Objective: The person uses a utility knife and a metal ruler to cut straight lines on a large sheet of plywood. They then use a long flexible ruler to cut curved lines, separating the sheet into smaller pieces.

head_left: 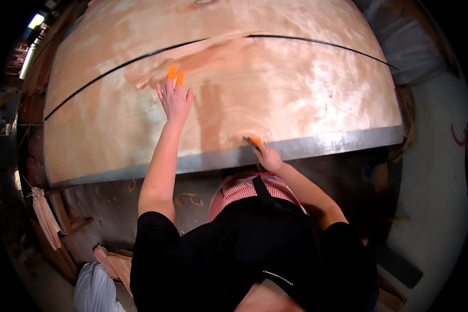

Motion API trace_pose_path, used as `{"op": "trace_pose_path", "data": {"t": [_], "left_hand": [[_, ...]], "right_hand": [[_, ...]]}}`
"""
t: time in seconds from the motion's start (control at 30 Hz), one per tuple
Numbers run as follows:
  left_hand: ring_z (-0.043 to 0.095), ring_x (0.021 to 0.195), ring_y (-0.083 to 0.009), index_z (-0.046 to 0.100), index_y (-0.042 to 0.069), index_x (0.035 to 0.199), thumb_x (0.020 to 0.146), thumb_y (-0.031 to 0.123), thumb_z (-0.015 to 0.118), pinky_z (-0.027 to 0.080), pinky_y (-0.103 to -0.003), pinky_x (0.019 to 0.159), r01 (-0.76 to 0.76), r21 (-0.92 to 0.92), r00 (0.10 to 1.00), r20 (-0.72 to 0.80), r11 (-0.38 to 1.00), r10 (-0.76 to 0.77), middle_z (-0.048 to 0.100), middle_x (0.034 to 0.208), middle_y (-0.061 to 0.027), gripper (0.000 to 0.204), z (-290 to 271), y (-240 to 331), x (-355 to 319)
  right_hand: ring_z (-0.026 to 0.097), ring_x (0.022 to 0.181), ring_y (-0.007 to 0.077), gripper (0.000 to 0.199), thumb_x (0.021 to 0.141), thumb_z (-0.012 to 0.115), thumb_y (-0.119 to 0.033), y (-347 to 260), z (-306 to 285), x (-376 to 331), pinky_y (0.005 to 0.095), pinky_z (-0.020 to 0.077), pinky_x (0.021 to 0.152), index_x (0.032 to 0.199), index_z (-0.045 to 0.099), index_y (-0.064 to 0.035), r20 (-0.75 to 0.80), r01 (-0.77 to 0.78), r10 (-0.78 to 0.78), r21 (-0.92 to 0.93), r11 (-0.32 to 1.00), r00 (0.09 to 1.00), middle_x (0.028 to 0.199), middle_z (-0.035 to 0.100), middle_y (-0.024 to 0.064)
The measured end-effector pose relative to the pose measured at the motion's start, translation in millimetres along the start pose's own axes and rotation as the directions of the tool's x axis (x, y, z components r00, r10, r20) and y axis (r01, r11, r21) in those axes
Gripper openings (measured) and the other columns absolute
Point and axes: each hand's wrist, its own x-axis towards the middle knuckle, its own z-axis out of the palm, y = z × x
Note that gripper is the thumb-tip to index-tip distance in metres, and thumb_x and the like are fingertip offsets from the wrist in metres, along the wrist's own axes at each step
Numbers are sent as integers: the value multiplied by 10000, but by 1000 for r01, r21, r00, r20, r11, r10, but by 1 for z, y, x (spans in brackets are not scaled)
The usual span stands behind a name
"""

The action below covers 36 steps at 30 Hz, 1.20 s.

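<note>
A wide sheet of pale wood veneer (pixel 296 88) lies before me on the workbench. Over its left part my left hand (pixel 176 101) reaches with fingers spread, two of them capped with orange finger covers (pixel 179 79). Just beyond those fingertips a loose, blurred strip of veneer (pixel 197 56) lies across the sheet, overlapping part of a long black line (pixel 114 68). Close to the near edge, my right hand (pixel 269 157) is closed around a small orange-and-black tool (pixel 254 142), apparently a utility knife. Its dark tip points toward the sheet; whether it touches cannot be made out.
A grey metal strip (pixel 327 141) runs along the bench's near edge, right in front of my body. Curled shavings (pixel 190 199) lie on the floor below. To the left are a hanging cloth (pixel 45 216) and a pale bag (pixel 94 288); plastic sheeting (pixel 405 44) is at far right.
</note>
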Motion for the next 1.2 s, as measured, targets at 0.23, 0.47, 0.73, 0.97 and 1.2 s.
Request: {"op": "trace_pose_path", "data": {"t": [0.23, 0.47, 0.73, 0.97, 1.2], "left_hand": [[387, 1126, -294, 484, 84, 1177, 734, 191, 629, 270, -455, 968, 104, -94, 962, 261, 990, -77, 379, 1269, -103, 477, -29, -28, -151], [417, 1083, -320, 520, 59, 1118, 740, 151, 611, 303, -442, 946, 199, -138, 959, 232, 970, -164, 426, 1220, -126, 400, -105, -42, -270], [519, 949, -334, 544, 37, 1059, 781, 269, 565, 430, -388, 811, 442, -262, 830, 482, 858, -280, 519, 1055, -166, 363, -174, 3, -411], [504, 1032, -293, 487, 86, 1163, 820, 341, 518, 425, -363, 856, 393, -137, 684, 705, 909, -190, 508, 1145, -133, 428, -242, -11, -475], [539, 941, -295, 524, 45, 1091, 822, 339, 516, 440, -357, 781, 523, -264, 790, 508, 811, -344, 547, 1012, -134, 398, -256, -105, -444]], "right_hand": [[338, 518, 43, 312, 915, 387, -131, -21, -3, -6, 185, 338, 481, 1219, 408, -65, 24, -153, 310, 904, 399, 951, 1104, 569, 47], [338, 487, 45, 226, 889, 430, -110, -10, 12, -55, 198, 323, 444, 1111, 442, -70, -40, -58, 403, 972, 228, 914, 855, 588, 44], [253, 361, 40, 145, 863, 525, -182, -12, 85, -130, 210, 173, 328, 768, 434, -122, 205, -319, 382, 910, 264, 901, 477, 287, -68], [322, 364, 69, 257, 836, 541, -221, -27, 152, -195, 230, 218, 324, 642, 416, -108, 422, -532, 323, 667, 521, 847, 466, 371, -24], [420, 410, 77, 198, 821, 516, -162, -41, 166, -190, 251, 315, 374, 941, 614, -39, 191, -330, 276, 375, 867, 942, 613, 606, 65]]}}
